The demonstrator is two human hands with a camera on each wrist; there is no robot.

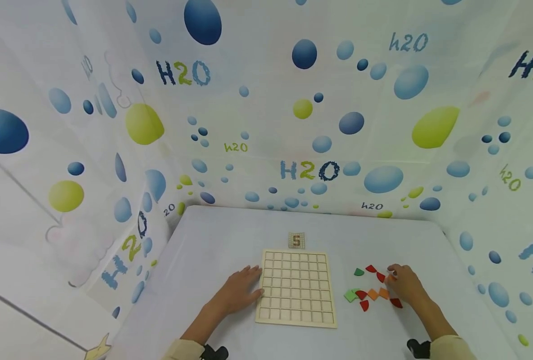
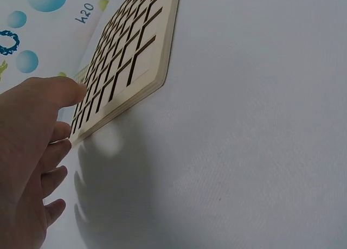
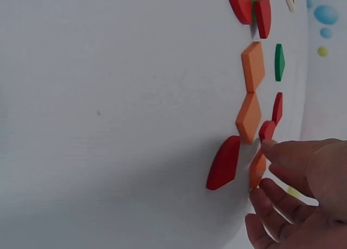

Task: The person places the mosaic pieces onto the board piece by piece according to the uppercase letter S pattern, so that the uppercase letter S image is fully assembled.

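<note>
Three orange pieces (image 3: 249, 120) lie on a white-covered bench (image 1: 223, 235), one of them, the orange piece (image 3: 257, 170) nearest a person's right hand (image 1: 407, 285), right at that hand's thumb and fingertips. The right hand reaches in from the lower right, thumb and fingers drawn narrow about the piece; whether they have closed on it, the pictures do not tell. Fingers cover part of the piece, so its long axis cannot be judged.

Well to the left of the right hand, past the scattered pieces, lies one wooden grid board (image 1: 297, 290), a little longer away from the person than across, its squares apparently seven by seven. The left hand (image 1: 239, 291), far from the orange piece, lies with fingers loosely spread and thumb touching the board's left edge, gripping nothing.

Five red pieces (image 1: 396, 303) with curved edges make up the largest count, one of them just beside the right hand. One dark green piece (image 1: 359, 272) sits nearer the board. Light green (image 1: 350, 296) shows at the group's left end, overlapped, so one piece or two cannot be told. One small card (image 1: 296, 240), marked with an S or a 5, lies just beyond the board's far edge.
</note>
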